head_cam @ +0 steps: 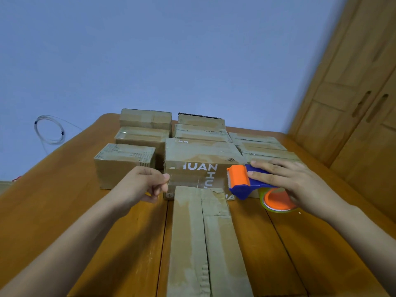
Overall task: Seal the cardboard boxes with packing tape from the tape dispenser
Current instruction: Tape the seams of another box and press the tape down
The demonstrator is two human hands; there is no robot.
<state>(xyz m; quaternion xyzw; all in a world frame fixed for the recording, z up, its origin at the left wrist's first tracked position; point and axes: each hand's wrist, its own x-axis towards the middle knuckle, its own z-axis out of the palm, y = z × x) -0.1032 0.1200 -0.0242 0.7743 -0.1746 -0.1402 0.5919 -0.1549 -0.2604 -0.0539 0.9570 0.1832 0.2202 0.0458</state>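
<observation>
Your right hand [300, 185] grips the blue and orange tape dispenser [246, 181] at centre right of the frame, fingers curled over its top, the roll of tape [278, 202] hanging under your palm. Your left hand [141, 183] pinches the free end of a clear strip of tape [192, 179], stretched from the dispenser across the front of the printed box [199, 159]. A long box [205, 243] lies on the wooden bench [64, 200] at lower centre, its middle seam showing. More boxes [145, 133] stand behind in rows. A coil of cable [50, 129] hangs on the blue wall at left.
</observation>
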